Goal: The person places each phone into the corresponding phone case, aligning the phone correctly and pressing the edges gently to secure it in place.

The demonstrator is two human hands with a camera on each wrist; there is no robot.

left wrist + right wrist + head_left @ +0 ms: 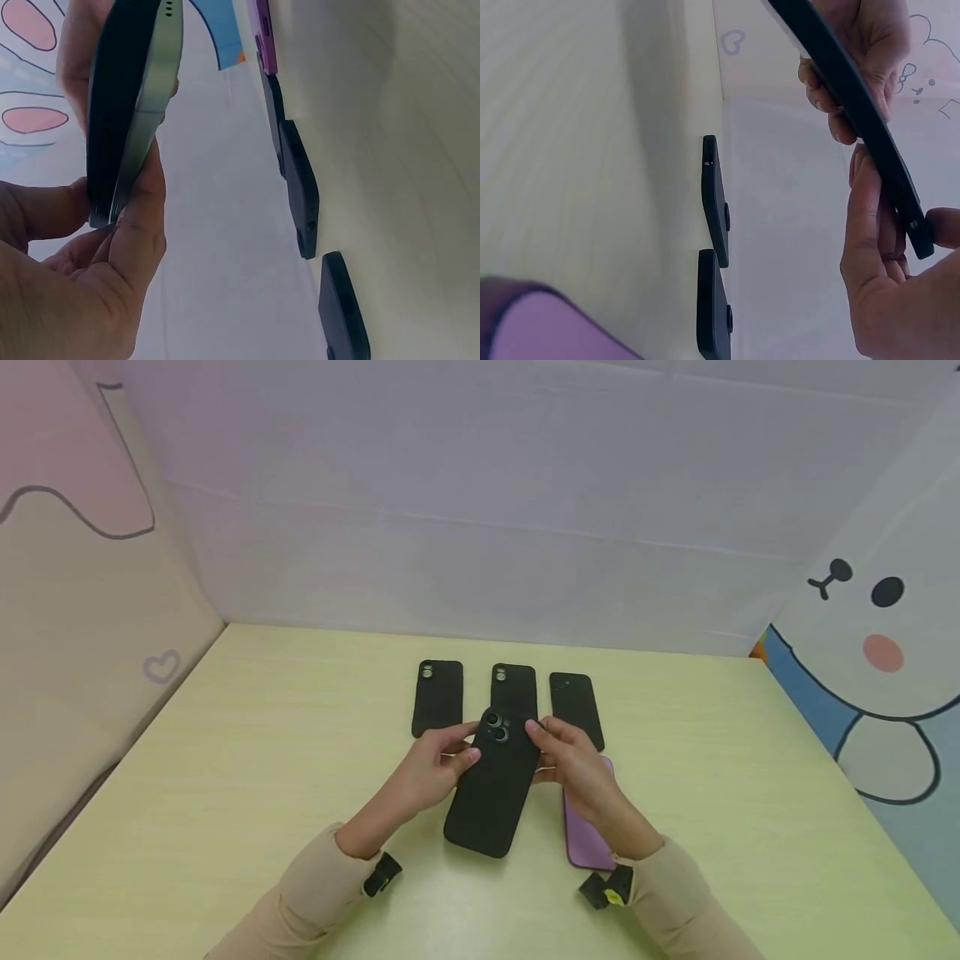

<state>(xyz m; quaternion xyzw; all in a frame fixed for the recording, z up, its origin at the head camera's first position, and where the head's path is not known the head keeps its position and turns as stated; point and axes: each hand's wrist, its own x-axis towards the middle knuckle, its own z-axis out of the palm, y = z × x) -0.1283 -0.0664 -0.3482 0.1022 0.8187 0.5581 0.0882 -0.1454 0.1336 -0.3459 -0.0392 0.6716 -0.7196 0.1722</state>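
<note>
A phone in a black case is held up above the table, its camera side facing the head view. The left hand pinches its left edge, thumb on the case back. At its upper right edge the right hand pinches it the same way. In the left wrist view the black case stands partly apart from a silvery phone edge, with the left hand gripping at the lower end. The right wrist view shows the case edge-on between both hands, the right hand at its lower end.
Behind the held phone lie three black phones or cases: one at left, one in the middle partly covered, one at right. A purple one lies partly under the right forearm. Printed cloth walls surround the table.
</note>
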